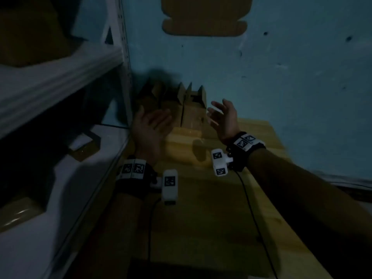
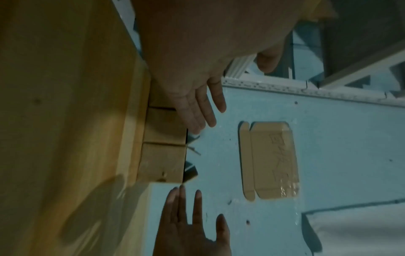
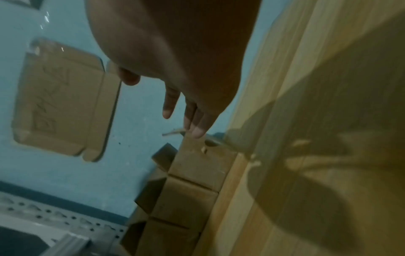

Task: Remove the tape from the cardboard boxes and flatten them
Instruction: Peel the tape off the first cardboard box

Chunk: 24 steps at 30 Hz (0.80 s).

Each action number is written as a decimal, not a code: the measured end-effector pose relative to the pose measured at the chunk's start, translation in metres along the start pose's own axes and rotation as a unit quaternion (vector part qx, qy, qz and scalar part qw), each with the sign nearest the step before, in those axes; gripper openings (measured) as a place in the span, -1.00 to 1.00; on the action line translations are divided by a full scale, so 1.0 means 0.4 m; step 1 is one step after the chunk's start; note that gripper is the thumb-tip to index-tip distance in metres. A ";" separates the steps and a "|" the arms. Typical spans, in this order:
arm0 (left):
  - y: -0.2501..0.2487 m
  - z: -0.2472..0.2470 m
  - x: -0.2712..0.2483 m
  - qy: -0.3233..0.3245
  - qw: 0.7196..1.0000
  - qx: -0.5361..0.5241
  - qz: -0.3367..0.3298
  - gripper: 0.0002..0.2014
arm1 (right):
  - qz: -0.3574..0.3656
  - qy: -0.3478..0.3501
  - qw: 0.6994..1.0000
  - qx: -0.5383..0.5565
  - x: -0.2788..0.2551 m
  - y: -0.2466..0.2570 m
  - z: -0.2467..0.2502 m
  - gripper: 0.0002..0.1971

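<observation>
Dim room, blue wall (image 1: 281,57) with a flattened cardboard sheet (image 1: 205,15) stuck on it; metal shelving (image 1: 60,73) along the left. Wooden tabletop (image 1: 201,218) runs away to that wall.

Cardboard boxes (image 1: 189,109) stand in a row at the tabletop's far edge, against the wall and toward its far-left corner. Top flaps stand up and open; the row's long axis runs left-right along the far edge. Too dark and blurred to tell if any tape is on them.

Left hand (image 1: 149,127): fingers straight and spread, palm turned inward, holding nothing, at the left part of the row, in front of the boxes there. Contact unclear.

Right hand (image 1: 223,117): fingers loosely extended, empty, just beside the right end of the row. In the right wrist view the fingertips (image 3: 197,131) sit at the end box's top corner; touching or just short, can't tell.

Key relation: boxes lie straight ahead, between the two palms, which face each other across the row. Right hand looks nearer to its box. My read: a two-handed reach to bracket and pull a box in; nothing is gripped yet. Risk: upright flaps snag fingers, neighbouring boxes get dragged along.
</observation>
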<state>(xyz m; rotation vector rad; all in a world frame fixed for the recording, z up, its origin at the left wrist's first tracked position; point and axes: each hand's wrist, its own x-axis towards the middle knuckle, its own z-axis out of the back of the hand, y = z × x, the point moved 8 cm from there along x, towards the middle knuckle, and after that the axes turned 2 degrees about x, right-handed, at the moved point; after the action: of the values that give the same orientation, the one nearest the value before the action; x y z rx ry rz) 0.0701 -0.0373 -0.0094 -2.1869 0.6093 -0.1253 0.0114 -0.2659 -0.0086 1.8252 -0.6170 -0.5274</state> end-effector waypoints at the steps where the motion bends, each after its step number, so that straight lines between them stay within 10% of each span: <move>1: -0.009 0.006 0.012 -0.004 1.000 -0.002 -0.006 -0.43 | 0.003 -0.008 1.000 -0.018 0.006 -0.003 -0.013 -0.56; 24: -0.026 0.090 0.057 -0.021 0.997 -0.076 -0.006 -0.39 | 0.108 -0.016 0.949 -0.296 0.086 0.016 -0.083 -0.50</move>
<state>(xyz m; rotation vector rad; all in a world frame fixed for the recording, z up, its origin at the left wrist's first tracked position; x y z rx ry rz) 0.1047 -0.0171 -0.0273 -2.3343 0.5984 -0.0417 0.0575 -0.2660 0.0058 1.1695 -0.5932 -0.5242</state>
